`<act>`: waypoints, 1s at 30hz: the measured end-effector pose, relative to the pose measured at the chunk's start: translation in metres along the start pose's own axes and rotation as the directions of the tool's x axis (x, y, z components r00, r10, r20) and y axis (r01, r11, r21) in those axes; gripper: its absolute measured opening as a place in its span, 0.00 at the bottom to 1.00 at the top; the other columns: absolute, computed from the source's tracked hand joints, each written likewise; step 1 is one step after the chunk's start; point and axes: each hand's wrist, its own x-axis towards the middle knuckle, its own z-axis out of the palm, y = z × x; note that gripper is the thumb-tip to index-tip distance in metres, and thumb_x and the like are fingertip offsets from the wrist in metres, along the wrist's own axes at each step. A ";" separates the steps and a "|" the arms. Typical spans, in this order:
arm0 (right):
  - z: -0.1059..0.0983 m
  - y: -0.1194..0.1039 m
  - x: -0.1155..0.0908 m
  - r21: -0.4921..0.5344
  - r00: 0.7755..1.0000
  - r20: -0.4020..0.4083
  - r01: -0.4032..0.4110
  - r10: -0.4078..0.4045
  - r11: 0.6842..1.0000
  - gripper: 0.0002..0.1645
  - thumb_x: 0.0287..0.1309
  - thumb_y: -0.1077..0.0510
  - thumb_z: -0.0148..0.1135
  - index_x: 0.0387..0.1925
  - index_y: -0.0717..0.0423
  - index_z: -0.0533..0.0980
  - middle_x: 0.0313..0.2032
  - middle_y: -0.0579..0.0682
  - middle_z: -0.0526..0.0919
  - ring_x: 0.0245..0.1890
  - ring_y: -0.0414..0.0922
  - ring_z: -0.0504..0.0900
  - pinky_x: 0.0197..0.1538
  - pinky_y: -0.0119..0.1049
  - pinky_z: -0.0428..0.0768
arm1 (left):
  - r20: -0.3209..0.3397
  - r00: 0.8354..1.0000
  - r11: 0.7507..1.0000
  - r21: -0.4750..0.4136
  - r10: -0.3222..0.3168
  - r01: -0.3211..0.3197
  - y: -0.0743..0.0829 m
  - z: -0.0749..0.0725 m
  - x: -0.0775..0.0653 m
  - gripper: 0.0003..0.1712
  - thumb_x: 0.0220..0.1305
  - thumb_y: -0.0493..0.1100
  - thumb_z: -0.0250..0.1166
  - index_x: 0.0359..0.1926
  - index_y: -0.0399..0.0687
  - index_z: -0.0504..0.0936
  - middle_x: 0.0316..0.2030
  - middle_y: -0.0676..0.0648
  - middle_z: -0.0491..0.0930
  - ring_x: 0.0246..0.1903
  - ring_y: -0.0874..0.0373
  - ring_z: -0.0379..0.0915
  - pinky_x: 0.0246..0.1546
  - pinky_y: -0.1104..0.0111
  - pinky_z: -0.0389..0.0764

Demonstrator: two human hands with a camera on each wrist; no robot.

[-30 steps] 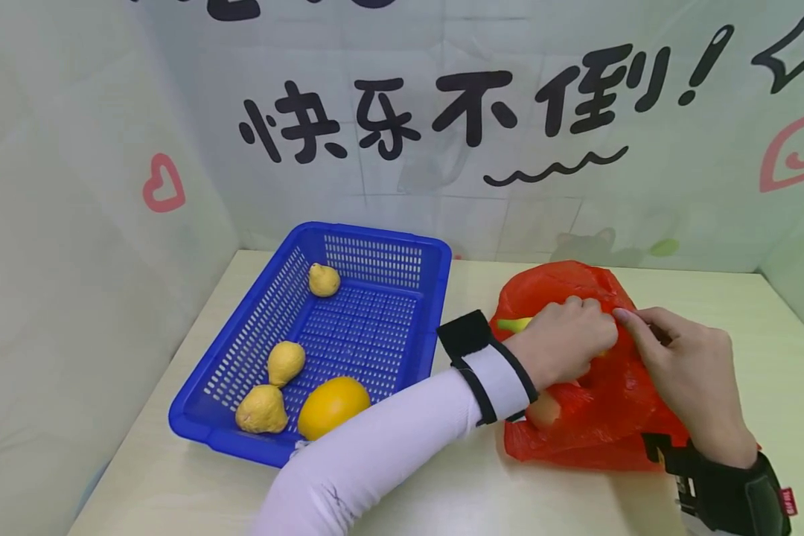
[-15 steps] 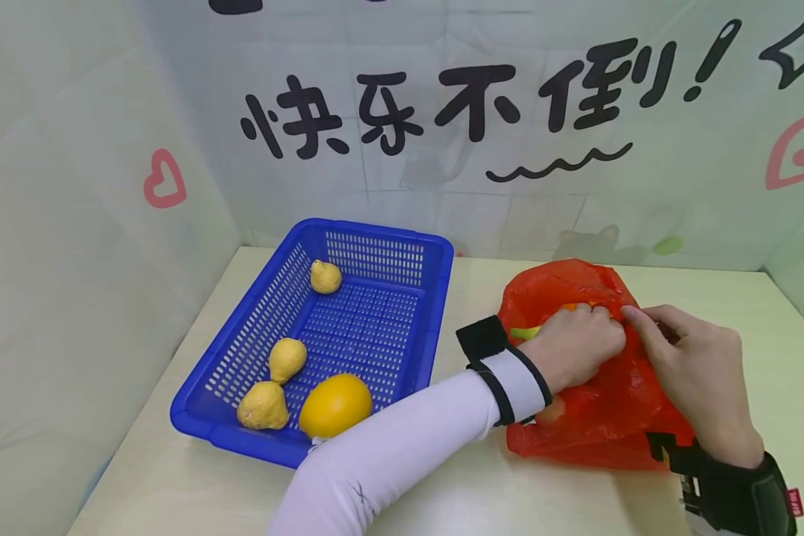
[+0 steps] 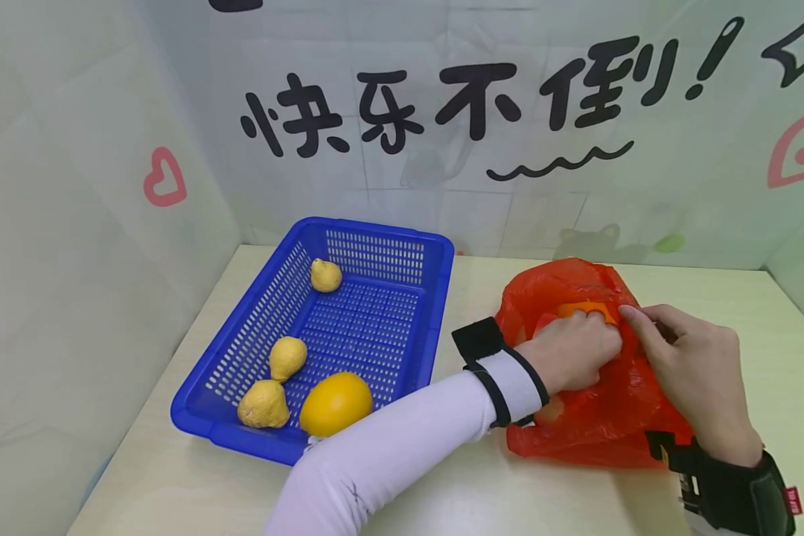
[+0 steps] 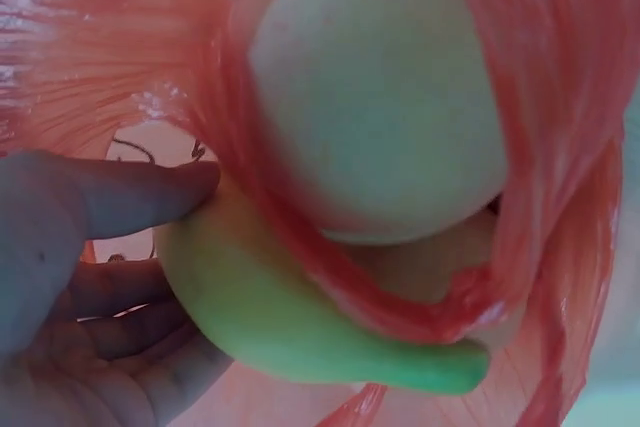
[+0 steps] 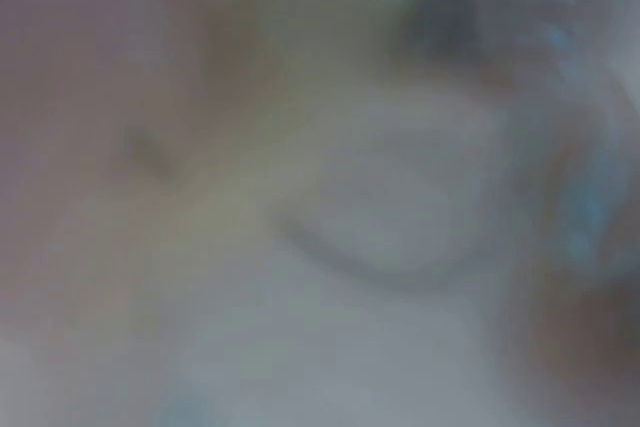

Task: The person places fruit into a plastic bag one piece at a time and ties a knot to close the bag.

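Observation:
A crumpled red plastic bag (image 3: 543, 283) sits on the table's right side. My left hand (image 3: 572, 350) reaches into its opening. In the left wrist view the thumb and fingers of that hand (image 4: 120, 277) grip one end of a banana (image 4: 290, 297), yellowish with a green stem. A large pale round fruit (image 4: 380, 97) lies beside the banana, partly covered by red plastic. Behind the knuckles an orange thing (image 3: 586, 308) shows in the opening. My right hand (image 3: 697, 365) pinches the bag's edge between thumb and fingers. The right wrist view is too blurred to read.
A blue plastic basket (image 3: 444, 298) stands to the left. Inside are several yellow fruits: a small knobbly one (image 3: 325, 275) at the back, two more (image 3: 286, 359) near the front left, and a large smooth oval one (image 3: 336, 404). A printed cloth (image 3: 402, 164) hangs behind the table.
The banana's green-yellow tip, earlier visible left of my left hand, is out of sight in the head view. More of the orange thing shows behind the knuckles. My right hand stays at the bag's edge.

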 end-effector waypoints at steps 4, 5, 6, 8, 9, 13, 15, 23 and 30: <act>0.000 0.001 0.000 0.004 1.000 0.006 -0.005 0.005 1.000 0.12 0.60 0.57 0.68 0.36 0.64 0.84 0.22 0.58 0.82 0.20 0.28 0.64 0.24 0.17 0.66 | -0.022 1.000 1.000 0.012 0.012 -0.012 0.001 0.002 0.002 0.14 0.65 0.52 0.65 0.52 0.62 0.83 0.44 0.57 0.82 0.40 0.63 0.71 0.50 0.78 0.78; 0.000 0.001 0.001 0.005 1.000 0.005 -0.004 0.004 1.000 0.12 0.60 0.57 0.68 0.36 0.64 0.84 0.22 0.58 0.82 0.20 0.28 0.65 0.24 0.16 0.66 | -0.026 1.000 1.000 0.011 0.011 -0.011 0.002 0.003 0.003 0.14 0.66 0.52 0.64 0.51 0.63 0.83 0.43 0.57 0.82 0.39 0.64 0.71 0.49 0.78 0.78; 0.000 0.001 0.001 0.007 1.000 0.006 -0.004 0.004 1.000 0.12 0.60 0.57 0.68 0.36 0.65 0.84 0.22 0.59 0.82 0.20 0.27 0.64 0.24 0.16 0.66 | -0.032 0.999 1.000 0.012 0.011 -0.010 0.002 0.004 0.003 0.13 0.66 0.52 0.64 0.50 0.63 0.83 0.43 0.58 0.82 0.39 0.64 0.71 0.49 0.79 0.78; 0.000 0.000 0.001 0.003 1.000 0.004 -0.004 0.004 1.000 0.11 0.60 0.57 0.68 0.36 0.64 0.84 0.23 0.59 0.83 0.20 0.27 0.65 0.25 0.15 0.66 | -0.040 0.999 1.000 0.009 0.011 -0.010 0.002 0.005 0.005 0.11 0.67 0.51 0.63 0.49 0.63 0.84 0.41 0.58 0.82 0.38 0.65 0.72 0.48 0.79 0.78; 0.000 0.000 0.001 0.002 1.000 0.003 -0.004 0.004 1.000 0.11 0.60 0.58 0.68 0.36 0.64 0.84 0.23 0.59 0.83 0.20 0.27 0.65 0.25 0.15 0.66 | -0.040 0.999 1.000 0.008 0.012 -0.011 0.002 0.005 0.006 0.11 0.67 0.51 0.63 0.49 0.63 0.83 0.41 0.58 0.82 0.38 0.65 0.72 0.48 0.80 0.78; -0.001 0.001 0.001 0.004 1.000 0.006 -0.006 0.006 1.000 0.11 0.60 0.58 0.68 0.36 0.64 0.84 0.23 0.59 0.83 0.20 0.27 0.65 0.24 0.15 0.66 | -0.042 0.999 1.000 0.019 0.019 -0.018 0.003 0.007 0.008 0.12 0.68 0.51 0.62 0.50 0.63 0.83 0.42 0.58 0.82 0.39 0.65 0.72 0.49 0.80 0.77; -0.001 0.001 0.001 0.005 1.000 0.006 -0.006 0.006 1.000 0.11 0.60 0.58 0.68 0.36 0.64 0.84 0.23 0.59 0.83 0.20 0.27 0.65 0.24 0.15 0.66 | -0.043 0.999 0.999 0.027 0.022 -0.021 0.004 0.008 0.009 0.12 0.68 0.51 0.62 0.51 0.63 0.83 0.42 0.57 0.82 0.40 0.65 0.72 0.50 0.80 0.77; 0.000 0.001 0.001 -0.003 1.000 -0.001 0.000 0.000 1.000 0.11 0.59 0.58 0.68 0.36 0.64 0.84 0.21 0.58 0.82 0.19 0.30 0.64 0.23 0.16 0.65 | -0.038 0.999 0.999 0.034 0.034 -0.032 0.002 0.008 0.008 0.13 0.68 0.53 0.62 0.52 0.63 0.83 0.45 0.57 0.83 0.41 0.64 0.73 0.51 0.78 0.78; -0.001 0.001 0.001 -0.002 1.000 0.007 -0.004 0.004 1.000 0.12 0.60 0.57 0.68 0.36 0.64 0.84 0.22 0.59 0.82 0.19 0.29 0.64 0.23 0.16 0.66 | 0.014 1.000 0.999 -0.049 -0.003 0.003 -0.004 -0.001 0.003 0.06 0.67 0.53 0.63 0.41 0.63 0.84 0.39 0.57 0.80 0.39 0.63 0.70 0.44 0.77 0.79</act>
